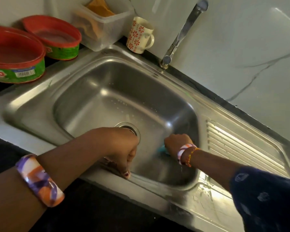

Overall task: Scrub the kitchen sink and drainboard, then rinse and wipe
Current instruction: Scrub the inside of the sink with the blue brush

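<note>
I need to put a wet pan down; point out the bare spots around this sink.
Free: the ribbed drainboard right of the basin, and the flat rim by the tap. Crowded: back left, with two red-lidded tubs, a clear box and mug.

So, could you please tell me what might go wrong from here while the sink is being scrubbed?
1. The mug stands right at the sink rim; a wide stroke or splash could possibly tip it in.
2. The right hand grips a blue scrubber low against the basin wall, so its view is partly blocked and spots may be missed.
</note>
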`<move>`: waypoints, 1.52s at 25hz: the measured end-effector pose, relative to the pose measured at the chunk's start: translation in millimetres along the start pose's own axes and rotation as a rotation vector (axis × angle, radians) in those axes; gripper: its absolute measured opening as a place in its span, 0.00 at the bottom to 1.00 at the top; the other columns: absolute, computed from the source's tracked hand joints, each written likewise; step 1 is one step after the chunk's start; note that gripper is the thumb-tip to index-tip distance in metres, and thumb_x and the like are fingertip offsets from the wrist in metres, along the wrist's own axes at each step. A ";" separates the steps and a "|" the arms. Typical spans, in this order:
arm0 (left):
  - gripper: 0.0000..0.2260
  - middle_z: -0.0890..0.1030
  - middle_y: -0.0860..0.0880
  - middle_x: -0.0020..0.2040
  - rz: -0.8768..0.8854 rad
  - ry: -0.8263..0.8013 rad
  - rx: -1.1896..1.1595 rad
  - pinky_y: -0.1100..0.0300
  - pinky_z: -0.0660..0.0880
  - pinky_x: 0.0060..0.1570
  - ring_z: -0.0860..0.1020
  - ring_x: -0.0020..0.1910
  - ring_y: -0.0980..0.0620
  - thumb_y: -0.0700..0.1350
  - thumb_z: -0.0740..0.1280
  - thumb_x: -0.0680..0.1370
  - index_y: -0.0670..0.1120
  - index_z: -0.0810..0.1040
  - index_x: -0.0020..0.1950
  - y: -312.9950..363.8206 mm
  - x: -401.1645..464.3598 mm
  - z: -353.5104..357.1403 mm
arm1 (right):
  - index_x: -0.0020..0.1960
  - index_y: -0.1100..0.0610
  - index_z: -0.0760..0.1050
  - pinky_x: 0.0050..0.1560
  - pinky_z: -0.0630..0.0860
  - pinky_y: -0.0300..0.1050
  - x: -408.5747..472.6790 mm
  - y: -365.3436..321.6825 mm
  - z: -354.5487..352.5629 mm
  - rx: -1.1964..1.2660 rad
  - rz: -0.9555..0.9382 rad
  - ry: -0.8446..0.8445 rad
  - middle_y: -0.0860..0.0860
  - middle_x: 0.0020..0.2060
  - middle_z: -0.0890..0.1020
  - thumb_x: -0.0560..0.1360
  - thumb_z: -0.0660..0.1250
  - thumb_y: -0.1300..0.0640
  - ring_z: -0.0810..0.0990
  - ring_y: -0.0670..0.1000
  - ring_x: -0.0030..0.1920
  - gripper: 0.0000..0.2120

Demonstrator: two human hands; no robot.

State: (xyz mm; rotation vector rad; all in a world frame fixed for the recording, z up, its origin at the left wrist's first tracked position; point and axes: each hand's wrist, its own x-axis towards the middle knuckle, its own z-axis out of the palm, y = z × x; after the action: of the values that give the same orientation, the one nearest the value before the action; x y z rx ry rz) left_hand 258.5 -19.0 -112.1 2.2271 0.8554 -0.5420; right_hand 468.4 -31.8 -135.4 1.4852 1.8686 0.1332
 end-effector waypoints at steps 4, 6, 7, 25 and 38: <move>0.10 0.80 0.51 0.39 -0.031 -0.053 -0.051 0.64 0.72 0.36 0.77 0.38 0.53 0.53 0.75 0.69 0.49 0.82 0.43 -0.6 3.8 -4.1 | 0.59 0.57 0.76 0.53 0.74 0.48 32.9 72.3 -52.2 -0.083 0.287 0.195 0.55 0.57 0.80 0.79 0.60 0.55 0.79 0.59 0.58 0.13; 0.09 0.79 0.51 0.38 -0.030 -0.085 -0.073 0.66 0.71 0.33 0.76 0.35 0.54 0.52 0.75 0.68 0.50 0.80 0.41 -1.3 6.0 -6.0 | 0.60 0.58 0.75 0.53 0.74 0.48 32.9 71.8 -45.4 -0.065 0.290 0.191 0.56 0.57 0.79 0.79 0.59 0.56 0.78 0.59 0.58 0.13; 0.09 0.79 0.51 0.38 -0.023 -0.081 -0.080 0.67 0.70 0.31 0.75 0.34 0.55 0.52 0.75 0.69 0.50 0.80 0.41 -1.7 6.6 -6.0 | 0.60 0.58 0.76 0.54 0.75 0.48 29.2 54.7 -32.6 0.008 0.236 0.161 0.56 0.57 0.80 0.79 0.59 0.58 0.78 0.59 0.59 0.13; 0.11 0.81 0.52 0.40 0.008 0.008 -0.009 0.62 0.71 0.38 0.77 0.39 0.54 0.54 0.74 0.69 0.49 0.83 0.45 -4.8 3.5 -0.6 | 0.50 0.61 0.80 0.48 0.75 0.45 46.8 31.3 -26.1 0.099 0.042 -0.240 0.56 0.47 0.83 0.76 0.64 0.61 0.81 0.55 0.52 0.07; 0.09 0.79 0.50 0.36 0.022 -0.149 -0.138 0.65 0.74 0.34 0.75 0.32 0.55 0.51 0.76 0.68 0.49 0.78 0.37 -4.8 13.5 -7.7 | 0.59 0.56 0.78 0.53 0.76 0.46 66.9 40.0 -5.2 0.017 0.240 0.074 0.54 0.57 0.81 0.77 0.63 0.57 0.79 0.56 0.59 0.12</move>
State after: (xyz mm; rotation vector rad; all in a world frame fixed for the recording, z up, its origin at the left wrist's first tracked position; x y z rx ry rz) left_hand 265.5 -5.1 -116.8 2.0413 0.7667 -0.6108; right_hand 493.3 41.9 -143.3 1.7338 1.7466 0.2891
